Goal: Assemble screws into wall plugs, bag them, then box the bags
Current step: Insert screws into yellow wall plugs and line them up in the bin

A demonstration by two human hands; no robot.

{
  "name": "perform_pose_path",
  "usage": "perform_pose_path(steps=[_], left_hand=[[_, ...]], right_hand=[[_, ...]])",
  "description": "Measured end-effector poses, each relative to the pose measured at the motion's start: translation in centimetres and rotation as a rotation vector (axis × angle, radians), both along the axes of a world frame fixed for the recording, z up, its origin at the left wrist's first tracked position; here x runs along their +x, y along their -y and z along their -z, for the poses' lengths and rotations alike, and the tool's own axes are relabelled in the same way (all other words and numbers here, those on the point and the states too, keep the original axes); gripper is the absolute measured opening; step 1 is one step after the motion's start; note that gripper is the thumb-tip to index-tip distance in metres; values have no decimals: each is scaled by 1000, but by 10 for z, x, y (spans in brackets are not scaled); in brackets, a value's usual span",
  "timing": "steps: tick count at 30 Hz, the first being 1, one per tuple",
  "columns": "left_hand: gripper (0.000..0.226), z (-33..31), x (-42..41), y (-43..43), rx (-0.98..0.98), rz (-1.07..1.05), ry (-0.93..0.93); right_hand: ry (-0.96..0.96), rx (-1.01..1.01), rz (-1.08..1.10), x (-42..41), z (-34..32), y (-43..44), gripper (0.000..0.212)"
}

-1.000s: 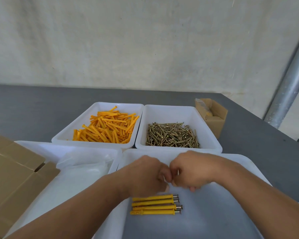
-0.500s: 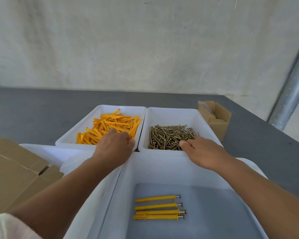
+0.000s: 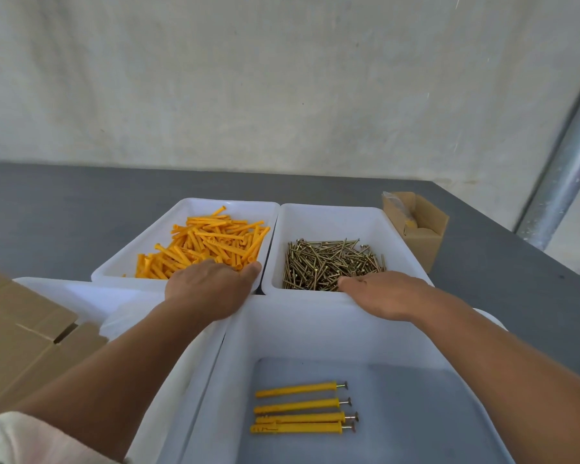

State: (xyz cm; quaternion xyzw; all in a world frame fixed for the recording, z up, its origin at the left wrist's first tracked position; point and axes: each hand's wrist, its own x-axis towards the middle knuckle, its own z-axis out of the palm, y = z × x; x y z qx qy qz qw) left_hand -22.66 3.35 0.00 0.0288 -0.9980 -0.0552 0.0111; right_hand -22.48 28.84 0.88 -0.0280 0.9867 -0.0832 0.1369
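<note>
the left hand [image 3: 208,289] reaches over the near rim of the white plug tray [image 3: 235,209], its back up and its fingers dipped into the near edge of the orange wall plugs [image 3: 211,242]; the fingers are hidden under the hand, so i cannot tell whether they grip a plug. the right hand [image 3: 385,296] lies across the near rim of the white screw tray [image 3: 332,219], its fingertips [image 3: 344,282] at the near edge of the brass screws [image 3: 329,262]; whether they pinch a screw i cannot tell. the two trays stand edge to edge, with only a thin dark gap running between the hands. both heaps sit toward the hands, leaving bare white floor at each tray's far end. below the wrists and between the forearms is a larger white tray [image 3: 315,329], its far rim butted against both small trays; four assembled plugs with screws [image 3: 298,410] lie side by side on its floor, screw heads toward the right arm, with open floor on that side. under the left forearm another white tray [image 3: 81,293] holds crumpled clear plastic [image 3: 128,316], and outside that arm flattened cardboard cartons [image 3: 21,333] overlap its edge. beyond and outside the right hand a small open cardboard box [image 3: 422,236] stands just beside the screw tray. the grey table [image 3: 81,212] runs bare beyond the trays to the wall.
</note>
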Motion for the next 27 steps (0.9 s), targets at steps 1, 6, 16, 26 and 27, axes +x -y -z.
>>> perform_pose_path(steps=[1,6,16,26,27], left_hand=[[76,1,0,0,2,-2,-13],[70,3,0,2,-4,1,-37],[38,4,-1,3,137,-100,-193],[15,-1,0,8,362,-17,-234],[14,-2,0,9,401,4,-211]], right_hand=[[-5,-12,-11,0,0,0,60],[-60,-38,-46,1,3,-2,54],[-158,-158,-81,1,5,-4,47],[-317,-370,15,8,0,-3,27],[-307,-396,16,9,-2,-1,21]])
